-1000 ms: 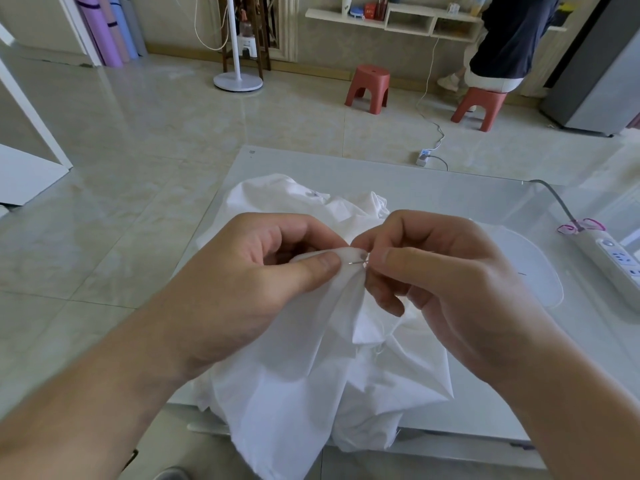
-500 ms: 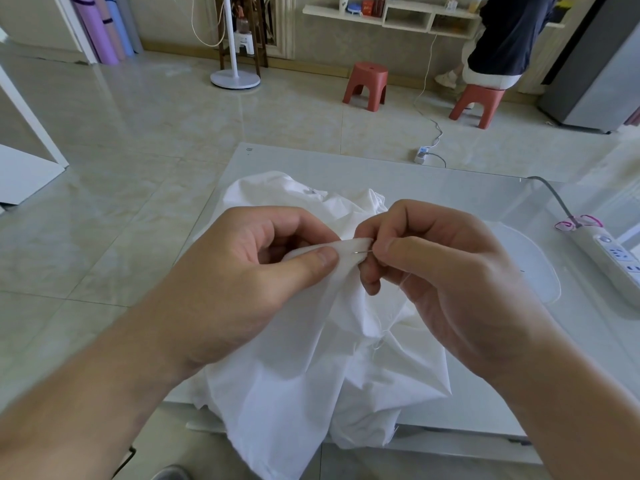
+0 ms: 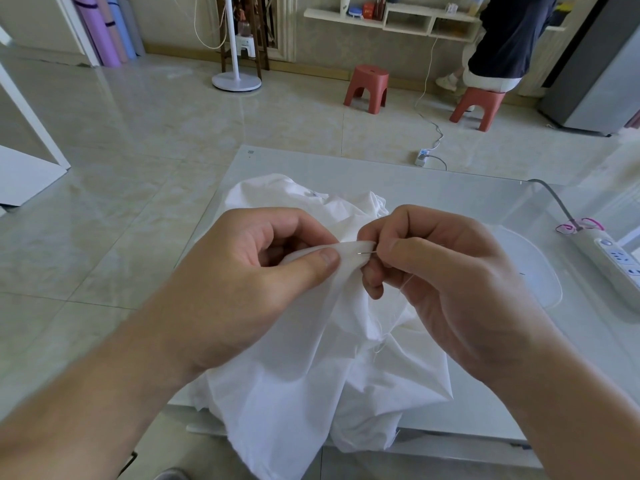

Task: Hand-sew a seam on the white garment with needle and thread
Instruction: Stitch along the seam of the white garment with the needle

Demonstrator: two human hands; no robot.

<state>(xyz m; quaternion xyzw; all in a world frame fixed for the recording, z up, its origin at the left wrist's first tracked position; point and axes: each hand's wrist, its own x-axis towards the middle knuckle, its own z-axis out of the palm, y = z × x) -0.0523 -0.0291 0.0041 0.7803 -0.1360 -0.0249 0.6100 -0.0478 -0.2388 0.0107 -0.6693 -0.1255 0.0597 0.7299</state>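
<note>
Scene: A head-worn camera looks down at two bare hands sewing above a pale glass tabletop (image 3: pixel 450 202), with a tiled floor beyond.
Garment: The white garment (image 3: pixel 304 375) lies bunched on the tabletop's near edge, part of it spilling over toward the person and part lifted up between the hands.
Left grip: The left hand (image 3: pixel 249 282) pinches a raised fold of the cloth, thumb flat on top and fingers curled beneath, keeping the edge taut.
Right grip: The right hand (image 3: pixel 440 271) has thumb and forefinger closed tight on the needle (image 3: pixel 367 251), right beside the fold; the other fingers curl under.
Needle: Only a short silver length shows between the two thumbs, pointing into the fold; it seems to be partly through the cloth, though its tip is too small to make out.
Thread: A fine white thread (image 3: pixel 391 317) trails down from the right hand and lies against the cloth below.
Step in hand: Judging by this, a stitch is being driven into the held edge, mid-seam.
Next move: It calls for pushing the needle through, re-gripping it on the exit side, and drawing the thread snug without puckering the fold.
Surroundings: A white power strip (image 3: pixel 613 258) lies on the tabletop at the right; two red stools (image 3: pixel 367 86) stand on the floor.
</note>
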